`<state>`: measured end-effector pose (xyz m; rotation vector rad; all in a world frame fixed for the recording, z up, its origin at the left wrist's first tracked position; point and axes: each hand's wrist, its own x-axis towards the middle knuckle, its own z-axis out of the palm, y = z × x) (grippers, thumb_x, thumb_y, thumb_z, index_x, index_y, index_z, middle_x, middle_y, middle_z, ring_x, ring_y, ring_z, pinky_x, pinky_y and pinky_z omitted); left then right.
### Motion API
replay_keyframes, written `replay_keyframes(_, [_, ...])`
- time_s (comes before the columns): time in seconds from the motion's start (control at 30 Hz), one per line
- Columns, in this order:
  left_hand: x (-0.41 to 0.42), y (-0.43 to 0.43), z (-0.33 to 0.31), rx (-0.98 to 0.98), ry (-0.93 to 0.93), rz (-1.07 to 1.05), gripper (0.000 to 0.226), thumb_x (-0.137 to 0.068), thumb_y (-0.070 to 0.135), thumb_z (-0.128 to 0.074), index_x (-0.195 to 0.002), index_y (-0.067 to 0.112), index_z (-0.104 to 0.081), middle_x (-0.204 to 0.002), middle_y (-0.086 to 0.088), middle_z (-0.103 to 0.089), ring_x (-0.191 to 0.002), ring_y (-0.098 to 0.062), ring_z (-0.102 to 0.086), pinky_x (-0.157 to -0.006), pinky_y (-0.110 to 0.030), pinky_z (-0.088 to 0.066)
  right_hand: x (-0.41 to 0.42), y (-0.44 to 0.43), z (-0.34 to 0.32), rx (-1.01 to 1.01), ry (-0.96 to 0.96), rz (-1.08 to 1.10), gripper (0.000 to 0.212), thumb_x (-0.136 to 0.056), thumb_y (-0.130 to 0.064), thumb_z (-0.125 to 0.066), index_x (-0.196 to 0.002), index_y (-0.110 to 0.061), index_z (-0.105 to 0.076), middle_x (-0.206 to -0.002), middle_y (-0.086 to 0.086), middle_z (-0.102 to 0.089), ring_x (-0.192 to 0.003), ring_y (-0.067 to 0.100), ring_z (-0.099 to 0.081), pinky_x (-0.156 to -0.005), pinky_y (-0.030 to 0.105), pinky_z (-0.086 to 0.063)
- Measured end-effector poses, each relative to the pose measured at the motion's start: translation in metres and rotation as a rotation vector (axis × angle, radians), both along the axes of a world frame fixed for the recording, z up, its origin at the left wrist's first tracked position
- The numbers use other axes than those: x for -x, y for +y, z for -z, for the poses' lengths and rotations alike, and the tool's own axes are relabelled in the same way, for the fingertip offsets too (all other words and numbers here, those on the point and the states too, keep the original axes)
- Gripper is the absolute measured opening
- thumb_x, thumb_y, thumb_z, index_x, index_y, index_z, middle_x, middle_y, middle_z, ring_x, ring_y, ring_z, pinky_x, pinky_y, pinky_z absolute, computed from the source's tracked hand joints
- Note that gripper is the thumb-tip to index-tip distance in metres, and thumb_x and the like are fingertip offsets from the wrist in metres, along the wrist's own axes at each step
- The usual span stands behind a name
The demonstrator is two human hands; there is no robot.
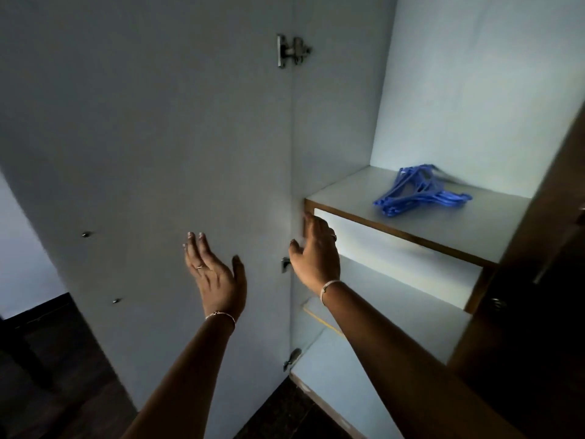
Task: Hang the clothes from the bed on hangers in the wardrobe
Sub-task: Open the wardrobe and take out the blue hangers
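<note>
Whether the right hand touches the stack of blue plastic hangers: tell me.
Apart. Head view shows bare white shelf between right hand and blue plastic hangers.

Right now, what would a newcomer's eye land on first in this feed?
The bundle of blue plastic hangers, lying on the upper wardrobe shelf at the right of the view, stands out most against the pale interior. Next come the two open hands raised mid-frame: the left hand before the swung-open door, the right hand by the shelf's front corner, holding nothing.
</note>
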<state>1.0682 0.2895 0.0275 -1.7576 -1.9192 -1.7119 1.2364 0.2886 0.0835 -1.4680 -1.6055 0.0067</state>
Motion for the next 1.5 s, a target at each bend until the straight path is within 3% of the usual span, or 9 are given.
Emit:
replay_keyframes(0.1, [-0.065, 0.013, -0.009, -0.003, -0.018, 0.197, 0.060, -0.090, 0.013, -0.057, -0.142, -0.001, -0.030, -0.154, -0.019, -0.020, -0.142, -0.035, -0.015, -0.117, -0.033, -0.010, -0.051, -0.012, -0.008, -0.140, -0.067, 0.246, 0.062, -0.074, -0.016, -0.066, -0.133, -0.008, -0.050, -0.129, 0.012, -0.055, -0.121, 0.033, -0.048, -0.098, 0.044, -0.043])
replay_keyframes(0.2, [-0.128, 0.022, -0.019, -0.024, -0.025, 0.420, 0.046, -0.086, 0.007, -0.061, -0.130, 0.003, -0.047, -0.142, -0.017, -0.040, -0.132, -0.034, -0.034, -0.111, -0.036, -0.028, -0.100, -0.032, -0.012, -0.147, -0.146, 0.542, 0.069, -0.071, -0.023, -0.066, -0.136, -0.018, -0.045, -0.142, 0.005, -0.045, -0.133, 0.026, -0.036, -0.100, 0.045, -0.035])
replay_keyframes(0.33, [-0.208, 0.023, -0.032, 0.004, 0.018, 0.712, 0.034, -0.087, 0.009, -0.060, -0.120, 0.007, -0.057, -0.127, -0.012, -0.055, -0.120, -0.031, -0.046, -0.100, -0.024, -0.028, -0.154, -0.054, -0.015, -0.130, -0.214, 0.841, 0.065, -0.072, -0.020, -0.069, -0.133, -0.020, -0.049, -0.144, 0.004, -0.043, -0.134, 0.026, -0.037, -0.098, 0.049, -0.035])
replay_keyframes(0.57, [-0.294, 0.019, -0.063, 0.034, -0.014, 1.175, 0.035, -0.088, 0.005, -0.062, -0.123, 0.011, -0.059, -0.123, -0.006, -0.059, -0.115, -0.022, -0.054, -0.092, -0.025, -0.045, -0.214, -0.073, -0.020, -0.194, 0.049, 1.158, 0.070, -0.075, -0.018, -0.072, -0.139, -0.011, -0.042, -0.146, 0.018, -0.039, -0.134, 0.037, -0.037, -0.101, 0.062, -0.033])
replay_keyframes(0.7, [-0.324, 0.022, -0.081, 0.179, -0.001, 1.375, 0.040, -0.094, 0.010, -0.056, -0.133, 0.013, -0.051, -0.135, -0.005, -0.054, -0.123, -0.019, -0.050, -0.101, -0.030, -0.045, -0.231, -0.069, -0.025, -0.302, 0.134, 1.159, 0.062, -0.084, -0.013, -0.067, -0.138, 0.000, -0.041, -0.137, 0.022, -0.048, -0.127, 0.037, -0.046, -0.105, 0.051, -0.039])
replay_keyframes(0.87, [-0.349, 0.022, -0.098, 0.386, 0.026, 1.584, 0.043, -0.100, 0.018, -0.048, -0.142, 0.015, -0.042, -0.144, -0.003, -0.046, -0.129, -0.018, -0.046, -0.103, -0.025, -0.036, -0.236, -0.071, -0.034, -0.345, 0.419, 1.095, 0.032, -0.097, -0.027, -0.049, -0.125, -0.011, -0.047, -0.116, 0.007, -0.061, -0.105, 0.013, -0.057, -0.094, 0.035, -0.049])
replay_keyframes(1.07, [-0.366, 0.005, -0.096, 0.527, -0.049, 1.746, 0.038, -0.102, 0.027, -0.042, -0.140, 0.022, -0.044, -0.136, -0.002, -0.052, -0.124, -0.020, -0.051, -0.104, -0.037, -0.043, -0.238, -0.095, -0.040, -0.123, 0.432, 1.028, 0.036, -0.101, -0.026, -0.042, -0.129, -0.005, -0.048, -0.117, 0.014, -0.058, -0.106, 0.031, -0.055, -0.081, 0.029, -0.038])
replay_keyframes(1.37, [-0.343, -0.037, -0.081, 0.617, -0.336, 1.792, 0.032, -0.099, 0.043, -0.039, -0.111, 0.019, -0.056, -0.101, 0.008, -0.063, -0.093, -0.004, -0.059, -0.074, -0.016, -0.044, -0.212, -0.112, -0.030, -0.272, 0.555, 1.078, 0.028, -0.102, -0.033, -0.039, -0.115, -0.009, -0.047, -0.096, 0.004, -0.060, -0.087, 0.021, -0.062, -0.081, 0.038, -0.053])
replay_keyframes(1.5, [-0.323, -0.062, -0.080, 0.666, -0.429, 1.793, 0.037, -0.100, 0.046, -0.033, -0.098, 0.023, -0.061, -0.099, 0.004, -0.067, -0.095, -0.010, -0.062, -0.078, -0.022, -0.046, -0.190, -0.146, -0.030, -0.322, 0.575, 1.088, 0.036, -0.101, -0.033, -0.043, -0.128, -0.011, -0.041, -0.107, 0.007, -0.062, -0.095, 0.023, -0.063, -0.087, 0.044, -0.053])
